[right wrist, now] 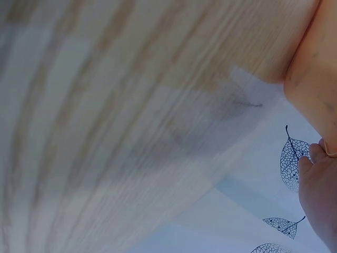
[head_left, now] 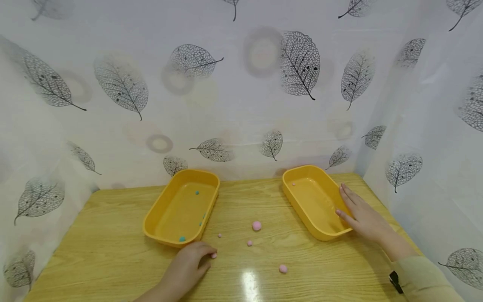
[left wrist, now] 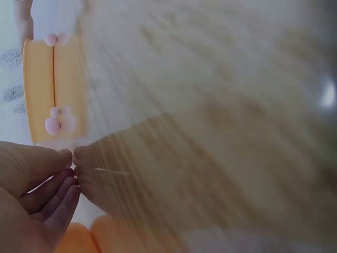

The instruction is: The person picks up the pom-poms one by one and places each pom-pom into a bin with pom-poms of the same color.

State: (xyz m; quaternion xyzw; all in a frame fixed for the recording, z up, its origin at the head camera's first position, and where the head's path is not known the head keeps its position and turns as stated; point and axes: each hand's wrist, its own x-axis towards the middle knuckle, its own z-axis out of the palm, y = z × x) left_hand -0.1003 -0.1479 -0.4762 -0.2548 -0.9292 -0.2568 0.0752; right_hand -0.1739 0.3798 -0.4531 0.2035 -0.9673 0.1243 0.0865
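Observation:
My left hand [head_left: 188,268] is low over the table, just in front of the left yellow tray. Its thumb and fingertips pinch a small pink ball [head_left: 214,255]; in the left wrist view the fingertips nearly meet at the tabletop. The left tray [head_left: 151,228] has several teal balls inside, one of them a larger teal ball [head_left: 182,239] near its front end. My right hand [head_left: 364,218] holds the right side of the other yellow tray [head_left: 302,218], thumb over the inside and fingers along the rim. A tiny pink ball [head_left: 294,184] lies inside that tray.
Between the trays on the wooden table [head_left: 113,260] lie a large pink ball [head_left: 256,225], two smaller pink balls [head_left: 250,243] and, closer to me, another pink ball [head_left: 283,269]. A leaf-patterned white curtain [head_left: 241,105] hangs behind and at both sides.

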